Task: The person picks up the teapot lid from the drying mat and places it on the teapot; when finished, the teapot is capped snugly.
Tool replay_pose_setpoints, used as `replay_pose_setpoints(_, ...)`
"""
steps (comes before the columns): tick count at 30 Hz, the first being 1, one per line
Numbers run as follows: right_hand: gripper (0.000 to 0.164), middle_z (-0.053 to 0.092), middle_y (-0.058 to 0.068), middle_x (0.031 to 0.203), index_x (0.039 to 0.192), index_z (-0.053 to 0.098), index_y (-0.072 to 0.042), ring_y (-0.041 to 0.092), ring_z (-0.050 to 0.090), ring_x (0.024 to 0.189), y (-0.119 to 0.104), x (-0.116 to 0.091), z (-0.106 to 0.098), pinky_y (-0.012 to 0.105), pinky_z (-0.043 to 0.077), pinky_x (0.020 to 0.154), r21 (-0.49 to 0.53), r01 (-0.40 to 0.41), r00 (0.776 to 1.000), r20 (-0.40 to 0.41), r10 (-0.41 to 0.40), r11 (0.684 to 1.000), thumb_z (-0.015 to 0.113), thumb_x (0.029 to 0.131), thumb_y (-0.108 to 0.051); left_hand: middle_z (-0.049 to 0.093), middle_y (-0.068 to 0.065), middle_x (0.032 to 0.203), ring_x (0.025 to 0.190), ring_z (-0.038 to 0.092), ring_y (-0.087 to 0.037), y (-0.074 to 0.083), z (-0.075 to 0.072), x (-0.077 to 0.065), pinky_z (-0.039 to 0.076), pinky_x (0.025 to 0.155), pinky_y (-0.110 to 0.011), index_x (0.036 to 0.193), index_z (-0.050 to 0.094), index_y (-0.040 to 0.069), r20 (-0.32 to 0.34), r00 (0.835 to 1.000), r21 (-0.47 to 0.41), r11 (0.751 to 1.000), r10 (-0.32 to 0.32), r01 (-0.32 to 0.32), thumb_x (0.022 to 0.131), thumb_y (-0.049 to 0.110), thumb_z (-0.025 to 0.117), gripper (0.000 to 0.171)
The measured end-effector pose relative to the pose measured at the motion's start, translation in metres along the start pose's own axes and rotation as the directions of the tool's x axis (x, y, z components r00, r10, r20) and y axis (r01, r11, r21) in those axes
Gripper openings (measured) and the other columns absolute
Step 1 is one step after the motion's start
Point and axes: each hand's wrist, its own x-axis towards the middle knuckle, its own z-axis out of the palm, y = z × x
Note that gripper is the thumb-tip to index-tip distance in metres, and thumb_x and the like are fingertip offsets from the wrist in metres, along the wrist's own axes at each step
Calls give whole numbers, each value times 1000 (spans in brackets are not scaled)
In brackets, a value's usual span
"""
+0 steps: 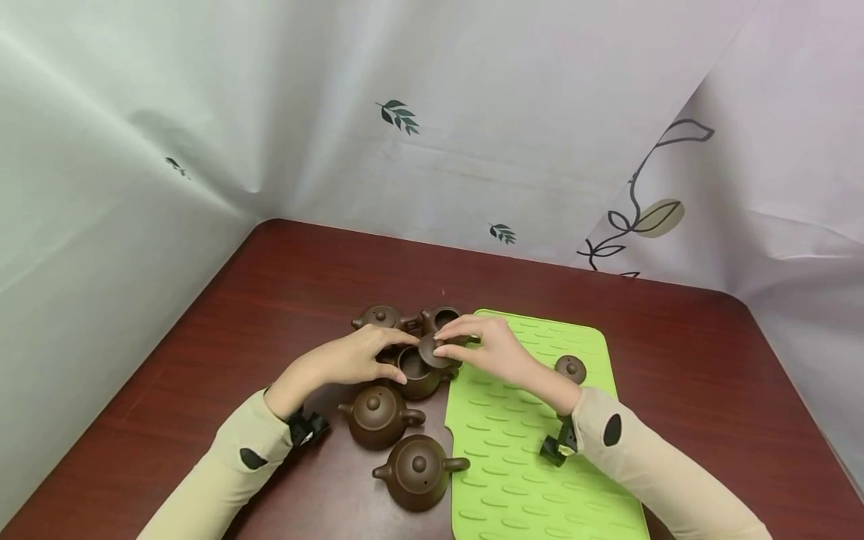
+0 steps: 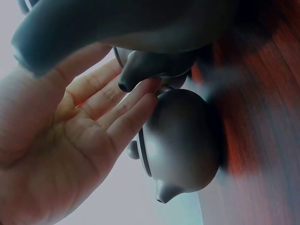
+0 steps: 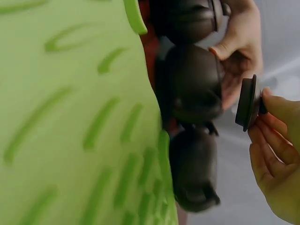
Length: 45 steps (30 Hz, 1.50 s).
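Observation:
A brown lidless teapot (image 1: 420, 386) stands left of the green mat. My left hand (image 1: 351, 356) holds its body, with the thumb on the near side and the fingers on the far side. Above its opening, my right hand (image 1: 498, 352) pinches a brown round lid (image 3: 247, 104) by its knob, clear of the rim. In the left wrist view the fingers (image 2: 101, 96) reach past a spout, and a large blurred teapot (image 2: 117, 23) hides the thumb's tip. Behind the held pot is another lidless teapot (image 1: 445, 318).
Lidded teapots stand around: one at the back left (image 1: 380, 316), one in front (image 1: 376, 417), and another nearest (image 1: 417, 472), its handle over the mat edge. On the green mat (image 1: 520, 465) lies a loose lid (image 1: 571, 369). A dark red table (image 1: 324, 277) meets a white curtain.

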Motion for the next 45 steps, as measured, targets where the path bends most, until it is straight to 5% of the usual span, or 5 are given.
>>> replay_pose_setpoints(10,19,69,0,100,99,74,-15,8,63,86,-7,9,19,20,50,65,3,61,998,32,-61,998,72,83,-25,55,-12,130,119,52,-24,-2,-1,0,43,96,-41,131,52,3,-7,999,-3,999,37,-37,84,33,68,58)
replay_pose_setpoints(27,22,69,-1,101,104,72,-14,10,62,91,-3,6,23,28,52,72,-96,123,990,79,-115,988,68,86,-26,55,-10,130,120,51,-24,0,-2,-1,42,97,-43,132,52,5,-18,998,32,998,55,-54,84,30,70,57)
replay_pose_setpoints(40,26,68,-1,106,111,69,-13,11,62,96,5,-11,-4,37,52,79,-75,-18,998,64,23,997,67,87,-22,51,-8,135,124,48,-23,-4,-3,-2,40,100,-44,135,50,11,-2,999,17,999,47,-47,83,38,70,62)
replay_pose_setpoints(45,26,69,1,105,111,69,-10,13,63,96,12,-23,-17,33,52,79,-94,-47,997,58,52,995,68,87,-19,57,-4,128,117,54,-17,-9,-7,2,43,97,-42,132,53,12,-57,994,-84,991,95,-100,85,43,65,58)
